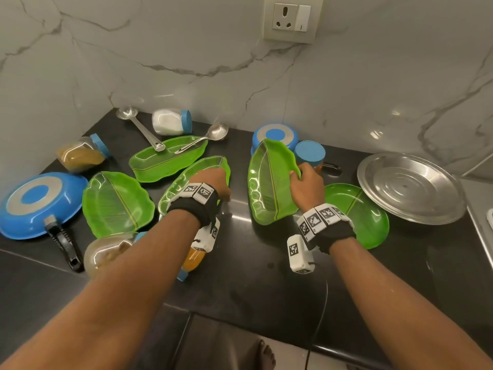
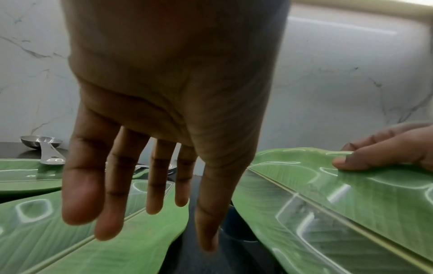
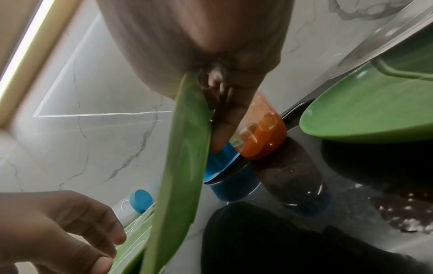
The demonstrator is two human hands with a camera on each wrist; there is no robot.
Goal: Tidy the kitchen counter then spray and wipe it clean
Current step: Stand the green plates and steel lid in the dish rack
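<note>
Far left on the black counter [image 1: 266, 289]: upturned blue pan [image 1: 40, 204], tipped jar of brown powder [image 1: 80, 156] behind it, another tipped jar [image 1: 106, 252] near the front edge. Next along, three green leaf plates lying flat: leftmost plate [image 1: 114, 204], rear plate [image 1: 165, 158] carrying two steel ladles [image 1: 144, 132], and middle plate [image 1: 192, 180]. White-filled jar [image 1: 170, 121] on its side at the back wall.

Left hand [image 1: 213, 182] above the right end of the middle plate, fingers [image 2: 77, 185] straight and slightly spread, holding nothing; no clear contact with the plate.

Right of centre, a fourth leaf plate [image 1: 269, 182] tilted up on edge off the counter, pinched at its upper rim by the right hand [image 1: 306, 182], thumb on the inner face, fingers [image 3: 225, 133] curled behind. Behind it a second blue pan [image 1: 274, 134] and a blue-lidded orange jar [image 1: 310, 153]. Further right, a round green plate [image 1: 357, 214] and, overlapping its far edge, a steel plate [image 1: 410, 188].

Step in hand, by the look of it: tidying, gathering leaf plates into a stack; spraying and wiping not yet begun. Next move likely calls for carrying the raised plate leftward, aligned over the middle plate and lowered to nest, with the free left hand steadying or lifting the one below.
</note>
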